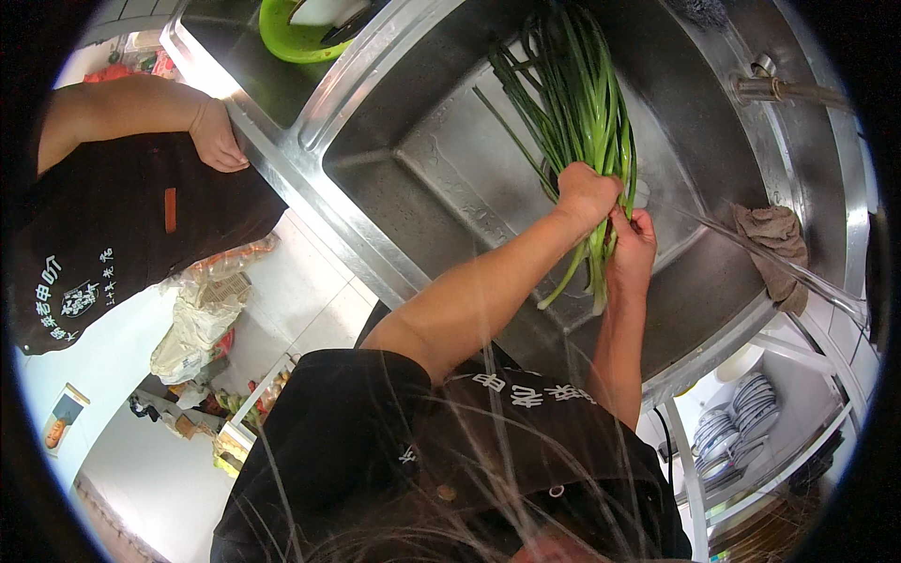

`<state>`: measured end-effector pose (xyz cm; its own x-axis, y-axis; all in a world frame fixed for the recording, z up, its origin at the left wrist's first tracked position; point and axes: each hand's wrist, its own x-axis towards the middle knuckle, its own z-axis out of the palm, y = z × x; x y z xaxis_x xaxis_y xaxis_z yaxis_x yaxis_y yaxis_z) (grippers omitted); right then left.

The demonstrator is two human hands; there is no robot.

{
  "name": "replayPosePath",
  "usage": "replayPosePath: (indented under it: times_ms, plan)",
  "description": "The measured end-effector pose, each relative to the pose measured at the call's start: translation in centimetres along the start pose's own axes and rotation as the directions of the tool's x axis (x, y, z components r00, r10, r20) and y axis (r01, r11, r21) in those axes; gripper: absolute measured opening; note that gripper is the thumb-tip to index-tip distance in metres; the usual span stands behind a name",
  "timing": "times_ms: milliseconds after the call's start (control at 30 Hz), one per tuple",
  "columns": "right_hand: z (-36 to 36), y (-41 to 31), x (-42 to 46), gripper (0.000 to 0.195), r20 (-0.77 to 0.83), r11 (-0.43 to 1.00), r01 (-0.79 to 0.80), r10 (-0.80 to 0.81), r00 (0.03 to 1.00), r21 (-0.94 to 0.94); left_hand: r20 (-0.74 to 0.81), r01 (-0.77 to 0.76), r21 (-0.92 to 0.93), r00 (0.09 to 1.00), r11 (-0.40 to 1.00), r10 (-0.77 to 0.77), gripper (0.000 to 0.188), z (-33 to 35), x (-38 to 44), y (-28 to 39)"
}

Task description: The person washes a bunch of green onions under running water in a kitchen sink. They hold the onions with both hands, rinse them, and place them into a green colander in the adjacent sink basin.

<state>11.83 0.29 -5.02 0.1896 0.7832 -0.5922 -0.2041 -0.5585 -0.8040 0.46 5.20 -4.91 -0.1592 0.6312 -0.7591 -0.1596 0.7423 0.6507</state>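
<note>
A bunch of long green scallions [574, 91] hangs over the basin of a stainless steel sink [450, 169], leafy tops away from me and pale root ends towards me. My left hand [588, 191] is closed around the bunch above the pale ends. Just below and to its right, my right hand [633, 239] pinches some stems between thumb and fingers. Its palm side is partly hidden. A clear streak [767, 250], water or a tube, runs from the right rim into the basin near my right hand.
A metal tap [764, 88] and a brown cloth [774, 246] are at the sink's right edge. A green bowl [299, 46] stands in the adjoining basin. Another person's hand [219, 141] rests by the left rim. Stacked bowls [753, 408] sit on a rack below right.
</note>
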Motion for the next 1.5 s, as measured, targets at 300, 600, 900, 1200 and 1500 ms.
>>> replayPosePath:
  times_ms: [300,600,900,1200,1500]
  plan:
    - [-0.1,-2.5,-0.1,0.012,0.148,0.937,-0.196,0.159,0.976,0.288,0.242,0.197,-0.338,0.963,0.920,-0.117,0.018,-0.3,-1.1,1.6]
    - [-4.8,-2.2,3.3,0.024,-0.104,0.978,-0.182,0.192,0.976,0.101,0.145,0.101,-0.236,0.987,0.967,-0.067,0.020,0.1,-0.8,1.1]
    - [-4.7,0.3,4.8,0.022,-0.129,0.982,-0.131,0.114,0.985,-0.134,0.142,0.109,-0.460,0.989,0.881,-0.048,0.015,-2.8,-3.6,2.2]
    - [-2.4,-0.8,2.6,0.016,-0.008,0.995,-0.096,0.096,0.995,-0.031,0.122,0.187,-0.410,0.981,0.893,-0.150,0.013,-3.5,-2.1,0.1]
    - [-3.2,-0.6,1.6,0.012,0.128,0.993,-0.116,0.111,0.986,0.026,0.182,0.252,-0.358,0.963,0.899,-0.197,0.012,0.1,-0.8,-0.6]
